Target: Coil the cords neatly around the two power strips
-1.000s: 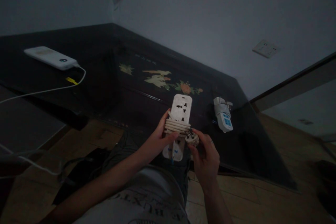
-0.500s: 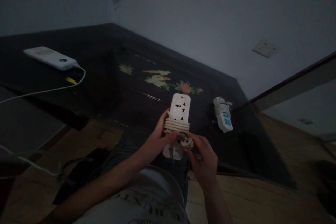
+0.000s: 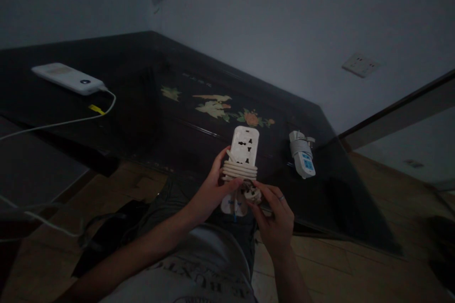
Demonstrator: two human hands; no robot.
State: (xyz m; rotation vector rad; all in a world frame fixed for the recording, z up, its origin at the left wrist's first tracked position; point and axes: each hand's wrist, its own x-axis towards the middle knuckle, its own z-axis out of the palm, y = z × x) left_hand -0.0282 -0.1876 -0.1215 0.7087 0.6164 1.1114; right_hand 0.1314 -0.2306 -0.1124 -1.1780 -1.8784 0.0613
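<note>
A white power strip (image 3: 245,144) is held upright in front of me, its cord (image 3: 240,170) wound several times round its middle. My left hand (image 3: 218,184) grips the strip from the left side, with the thumb pressing near the lowest turns of cord. My right hand (image 3: 275,210), a ring on one finger, pinches the plug (image 3: 251,193) at the cord's end against the lower right of the strip. A blue-tipped tie (image 3: 235,215) hangs over the strip's bottom end. Fingers behind the strip are hidden.
The dark glossy table (image 3: 142,137) bears a floral picture. To the right lies another power strip (image 3: 304,163) with its cord wound. A white power bank (image 3: 67,78) with a cable (image 3: 57,124) is on the left. A wall socket (image 3: 360,65) is at right.
My right hand and the plug have shifted very slightly left and down. The power strip and my left hand stay almost still.
</note>
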